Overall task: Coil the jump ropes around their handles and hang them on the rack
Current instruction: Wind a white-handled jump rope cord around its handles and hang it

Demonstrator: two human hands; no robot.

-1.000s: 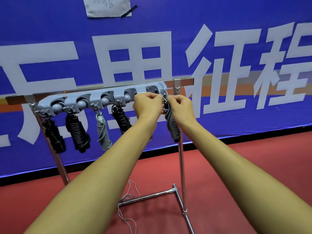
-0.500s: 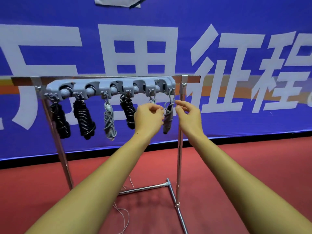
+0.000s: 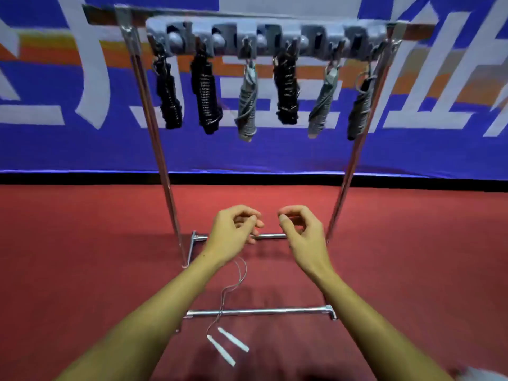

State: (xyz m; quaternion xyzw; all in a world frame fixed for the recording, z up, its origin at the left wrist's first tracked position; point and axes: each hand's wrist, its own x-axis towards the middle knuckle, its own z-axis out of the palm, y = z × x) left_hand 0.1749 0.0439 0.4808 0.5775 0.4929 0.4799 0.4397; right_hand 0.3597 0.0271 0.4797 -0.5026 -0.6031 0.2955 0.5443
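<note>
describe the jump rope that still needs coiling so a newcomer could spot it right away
Start at the metal rack standing on the red floor before the blue banner. Look down to its front base bar: a thin pale cord crosses it, ending in two white handles just in front, the loose jump rope. Unlike the six coiled bundles hanging from the grey hook strip, it lies unwound on the floor.

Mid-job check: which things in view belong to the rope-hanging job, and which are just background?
Job:
- rack with grey hook strip
- six coiled ropes hanging, e.g. grey one
- uncoiled rope on the floor, white handles
- left hand and right hand, both holding nothing

Background:
- blue banner
- red floor
</note>
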